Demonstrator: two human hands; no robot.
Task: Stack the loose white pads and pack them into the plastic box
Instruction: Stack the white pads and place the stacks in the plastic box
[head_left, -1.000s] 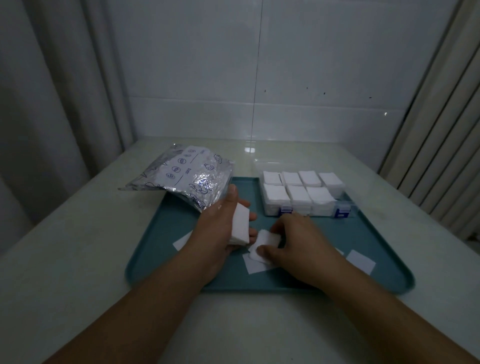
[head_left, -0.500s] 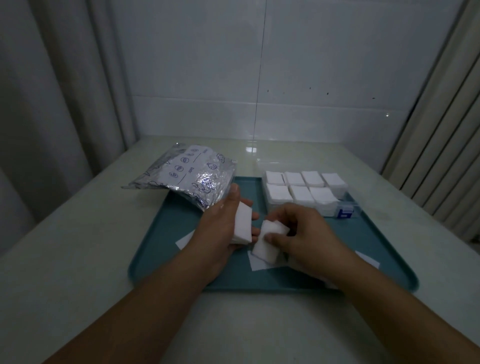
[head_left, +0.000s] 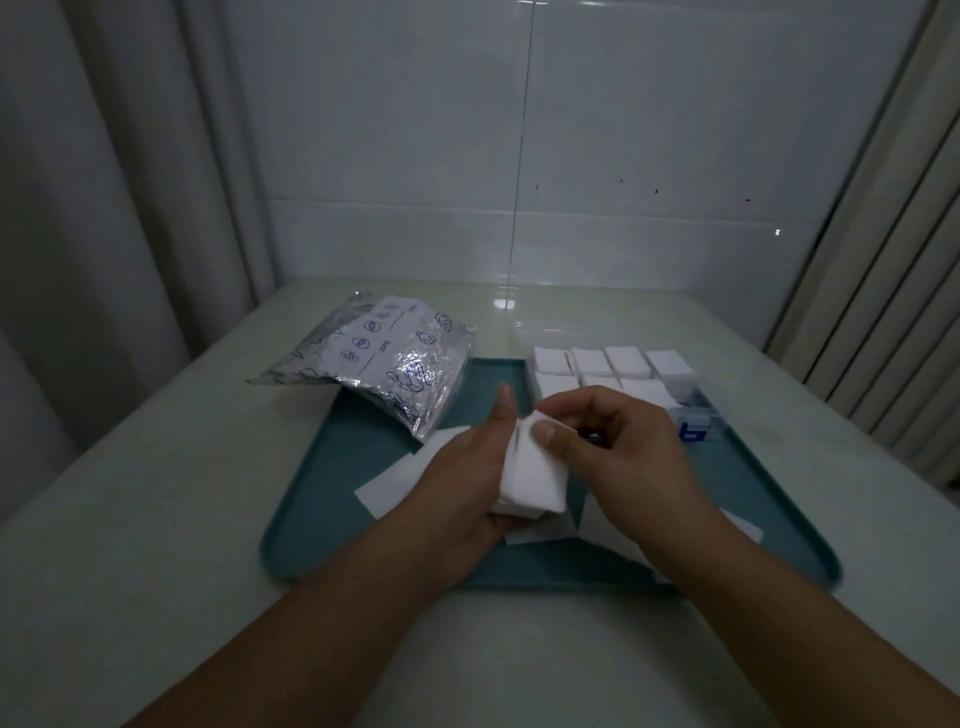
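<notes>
White pads make up the stack (head_left: 530, 475) that both hands hold together above the middle of the teal tray (head_left: 769, 499). The left hand (head_left: 467, 483) cups the stack from the side with its fingers curled round it and the thumb standing up behind; the right hand (head_left: 618, 447) pinches the stack's upper corner, thumb pressed on the top sheet, seemingly squaring a newly added pad against the rest.

Loose pads lie flat on the tray beneath and around the hands: one (head_left: 395, 483) toward the tray's left edge, another (head_left: 540, 532) under the stack, and at least one (head_left: 743, 525) near the right edge, partly hidden by the right forearm. These are yet to be gathered.

At the tray's far right corner sits the plastic box (head_left: 691, 421), its compartments already filled with stacked pads; whether any compartment is free is hidden behind the right hand. A foil pouch (head_left: 384, 364) rests over the tray's far left corner, half on the tabletop (head_left: 156, 519).

My reading: packing is well advanced, with the held stack and a few strays left.
</notes>
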